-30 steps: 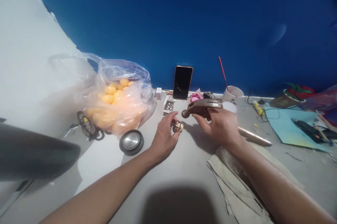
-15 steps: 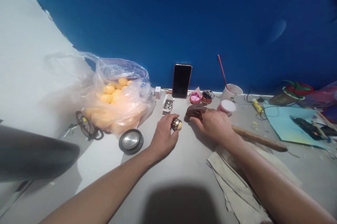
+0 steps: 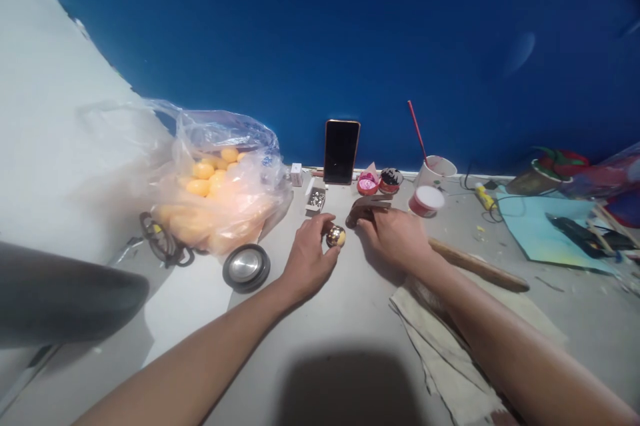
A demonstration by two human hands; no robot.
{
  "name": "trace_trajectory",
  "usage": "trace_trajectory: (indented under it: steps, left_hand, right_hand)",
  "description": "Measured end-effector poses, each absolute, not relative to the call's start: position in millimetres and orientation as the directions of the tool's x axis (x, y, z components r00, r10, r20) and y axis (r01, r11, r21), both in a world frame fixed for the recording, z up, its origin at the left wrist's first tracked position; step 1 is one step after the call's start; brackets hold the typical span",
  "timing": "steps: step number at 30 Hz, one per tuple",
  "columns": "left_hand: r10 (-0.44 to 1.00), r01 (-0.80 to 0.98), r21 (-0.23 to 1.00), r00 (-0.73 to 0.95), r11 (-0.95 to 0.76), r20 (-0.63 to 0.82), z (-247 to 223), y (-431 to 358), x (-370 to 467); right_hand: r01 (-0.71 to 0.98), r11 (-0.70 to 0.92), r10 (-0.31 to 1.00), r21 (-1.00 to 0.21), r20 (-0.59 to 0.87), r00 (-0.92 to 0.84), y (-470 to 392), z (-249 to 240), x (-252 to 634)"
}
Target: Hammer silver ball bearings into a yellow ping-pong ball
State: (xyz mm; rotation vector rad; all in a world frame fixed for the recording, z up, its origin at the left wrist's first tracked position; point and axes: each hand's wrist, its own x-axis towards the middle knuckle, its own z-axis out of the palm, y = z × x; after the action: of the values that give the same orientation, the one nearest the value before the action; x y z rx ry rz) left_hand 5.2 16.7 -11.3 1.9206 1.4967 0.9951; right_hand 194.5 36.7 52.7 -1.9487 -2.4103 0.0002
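My left hand [image 3: 309, 258] holds a small yellow ball [image 3: 341, 237] between thumb and fingers, low over the table. Gold, shiny metal studs like thumbtack heads cover much of its surface. In my right hand [image 3: 401, 239] is a hammer, gripped close to its dark claw head [image 3: 359, 209]. The hammer's wooden handle [image 3: 483, 267] sticks out to the right, behind my forearm. The head is just right of the ball, apart from it. A small open box of metal tacks [image 3: 316, 199] lies beyond my left hand.
A plastic bag of yellow balls [image 3: 215, 179] stands left, near a round metal-and-black lid [image 3: 246, 267]. A phone [image 3: 342, 151] leans on the blue wall. Paint cups [image 3: 368, 183], a white cup with a brush [image 3: 436, 171], blue paper [image 3: 535, 233] and a cloth [image 3: 440, 339] are right.
The view has shifted slightly. The hammer has moved a little left with my right hand, its handle end most visibly. My left hand still holds the ball, nearly in place.
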Motion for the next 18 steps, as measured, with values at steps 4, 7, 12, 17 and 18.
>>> trace_trajectory:
  steps: [4,7,12,17,18]
  left_hand:
    - [0.955,0.570,0.767,0.156,-0.294,0.251,-10.1,17.0,5.1]
    - [0.938,0.566,0.748,0.204,-0.347,0.281,-7.8,16.4,4.9]
    - [0.923,0.595,0.705,0.257,-0.385,0.287,-7.7,15.1,4.9]
    - [0.945,0.612,0.719,0.213,-0.328,0.249,-10.3,16.1,5.0]
    - [0.953,0.615,0.728,0.182,-0.303,0.242,-9.8,16.2,5.2]
  right_hand:
    - [0.980,0.200,0.980,-0.020,-0.004,-0.200,36.8,55.1,193.3]
    - [0.982,0.186,0.983,-0.014,-0.008,-0.186,37.3,54.4,194.0]
    - [0.983,0.184,0.983,-0.013,0.010,-0.184,37.5,51.8,194.4]
    - [0.979,0.198,0.980,-0.040,0.044,-0.196,38.2,51.9,193.7]
    - [0.979,0.197,0.980,-0.048,0.050,-0.195,38.6,51.8,194.3]
